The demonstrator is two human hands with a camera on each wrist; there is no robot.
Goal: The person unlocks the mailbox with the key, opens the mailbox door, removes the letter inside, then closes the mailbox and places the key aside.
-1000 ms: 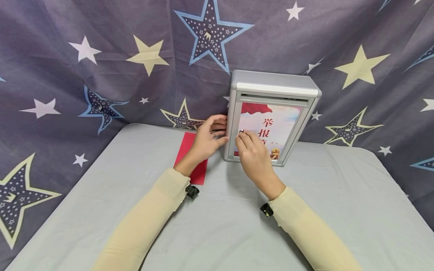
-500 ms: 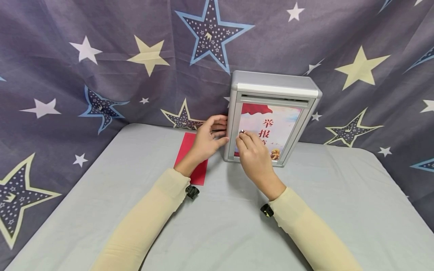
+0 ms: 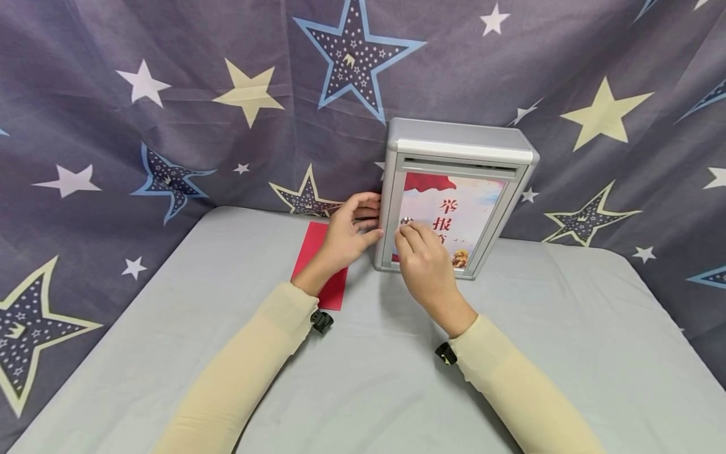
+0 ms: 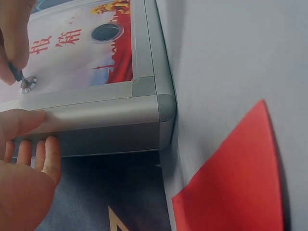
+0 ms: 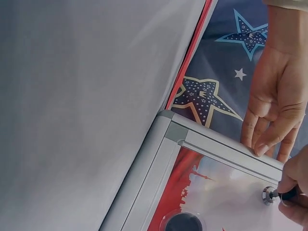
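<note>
A silver metal box (image 3: 462, 135) stands upright, with a printed front panel and a slot near its top. My right hand (image 3: 425, 265) pinches a black-headed key (image 5: 288, 194) at the round chrome lock (image 5: 268, 196) on the panel's left side. The key's shank reaches into the lock; in the left wrist view the key (image 4: 16, 73) is partly hidden by fingers. My left hand (image 3: 347, 230) rests against the box's left side, thumb on the front edge and fingers along the side face.
A flat red paper envelope or card (image 3: 334, 287) lies left of the box, partly under the left forearm. A grey cloth covers the table (image 3: 368, 391). Star-patterned fabric (image 3: 198, 120) hangs directly behind the box. The panel has a round dark window (image 4: 107, 32) low down.
The right fingertips have shifted very slightly, and a little more of the lock shows above them. The left hand, box and red paper stay where they were.
</note>
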